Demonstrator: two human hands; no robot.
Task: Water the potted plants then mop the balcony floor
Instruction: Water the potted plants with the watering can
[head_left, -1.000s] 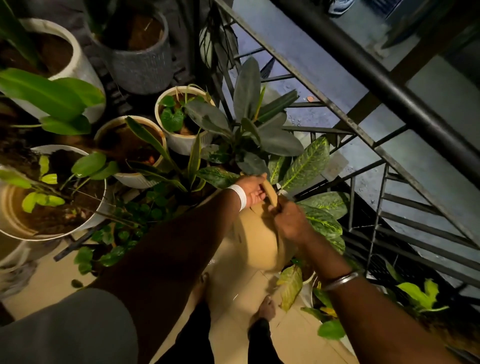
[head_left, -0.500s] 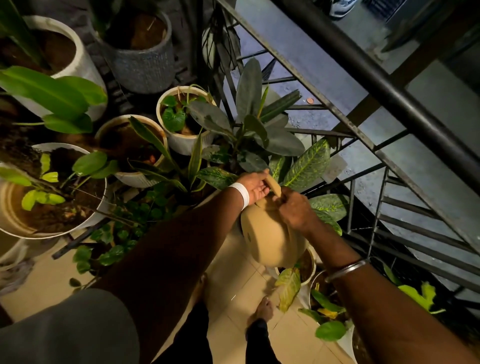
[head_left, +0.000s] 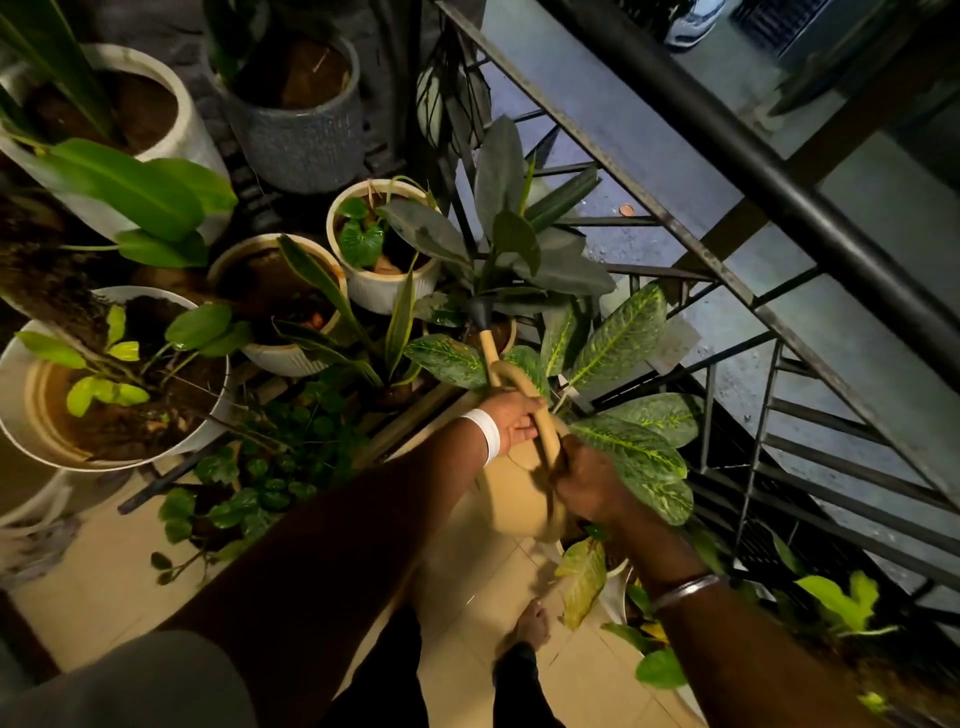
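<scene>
A beige watering can (head_left: 511, 496) hangs tilted forward over the plants. Its long spout with a dark rose (head_left: 479, 314) reaches toward a small pot (head_left: 506, 332) under the dark-leaved rubber plant (head_left: 511, 244). My left hand (head_left: 514, 418) grips the front of the can's curved handle. My right hand (head_left: 589, 480) grips the handle's rear end, partly behind a speckled green leaf (head_left: 636, 457). No water stream is visible.
Several white pots (head_left: 382, 291) and a grey pot (head_left: 301, 145) crowd the left and back. A black metal railing (head_left: 737, 156) runs diagonally on the right with a drop beyond. Beige floor tiles (head_left: 104, 587) and my bare foot (head_left: 532, 621) lie below.
The can has been lifted and tipped forward, its spout now showing and pointing at the small pot under the rubber plant. Both hands kept their hold on the handle.
</scene>
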